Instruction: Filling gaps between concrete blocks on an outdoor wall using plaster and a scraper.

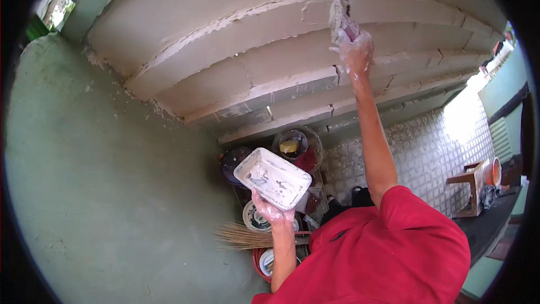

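My right hand (355,53), its fingers smeared with white paste, grips a paste-coated hand tool (339,16) with a purplish part by the fingers. The coating hides the tool's exact kind. Its end touches the stepped block wall (281,34), beside a dark vertical crack near the top ledge. Lower down, my left hand (272,210) holds a white rectangular tray (275,177) by its near end, tilted so the inside shows. Paste and grey smears coat the tray's bottom. White paste also covers the left fingers, partly hidden under the tray.
Beneath the tray stand a clear bucket (316,138) with a yellow sponge (289,146), a dark bucket (232,164) and a straw broom (244,236). A green wall (124,191) is at left. A wooden stool (473,188) stands right on the tiled floor (416,149).
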